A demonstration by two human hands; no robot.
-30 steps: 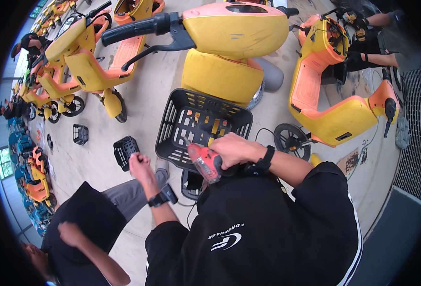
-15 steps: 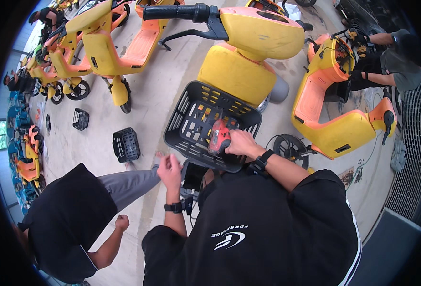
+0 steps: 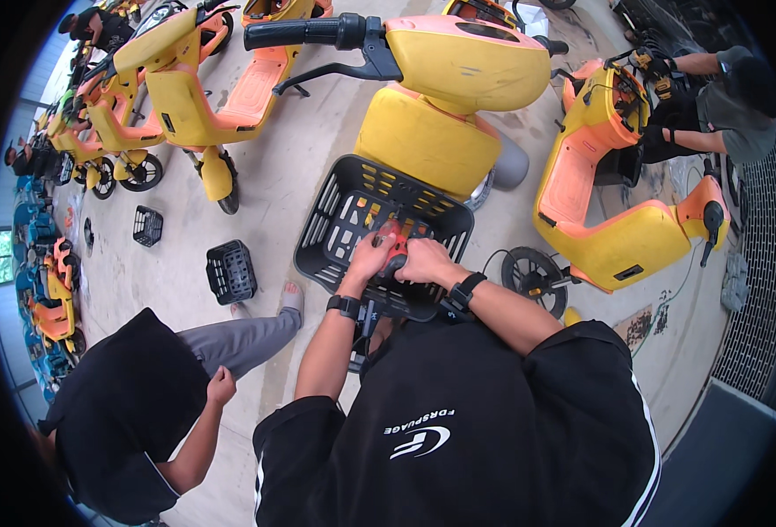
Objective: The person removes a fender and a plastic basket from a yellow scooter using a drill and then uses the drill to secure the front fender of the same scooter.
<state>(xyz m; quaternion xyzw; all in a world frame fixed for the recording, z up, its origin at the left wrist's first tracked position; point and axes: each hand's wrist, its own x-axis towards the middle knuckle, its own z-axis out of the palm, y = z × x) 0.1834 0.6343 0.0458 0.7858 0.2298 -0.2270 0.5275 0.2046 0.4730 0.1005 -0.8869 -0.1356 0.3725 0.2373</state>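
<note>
A red-and-black power drill (image 3: 398,249) points down into a black slatted plastic basket (image 3: 321,230) fixed at the front of a yellow scooter (image 3: 432,132). My right hand (image 3: 427,262) is closed around the drill's handle. Against the other side of its body, my left hand (image 3: 369,256) is closed, with the fingers near the drill's head. Both hands are inside the basket. The drill's tip and whatever lies beneath it are hidden by the hands and the tool.
Left of me stands a person in dark clothes (image 3: 129,408). Two black baskets, one nearer (image 3: 232,272) and one farther (image 3: 148,226), lie on the floor. On the right, another person (image 3: 739,110) works beside a yellow-orange scooter (image 3: 621,250). More scooters (image 3: 199,105) line the far left.
My left hand has come down from beside the basket onto the drill. The drill has turned more upright and shifted slightly, still in my right hand. The person at left has raised a hand.
</note>
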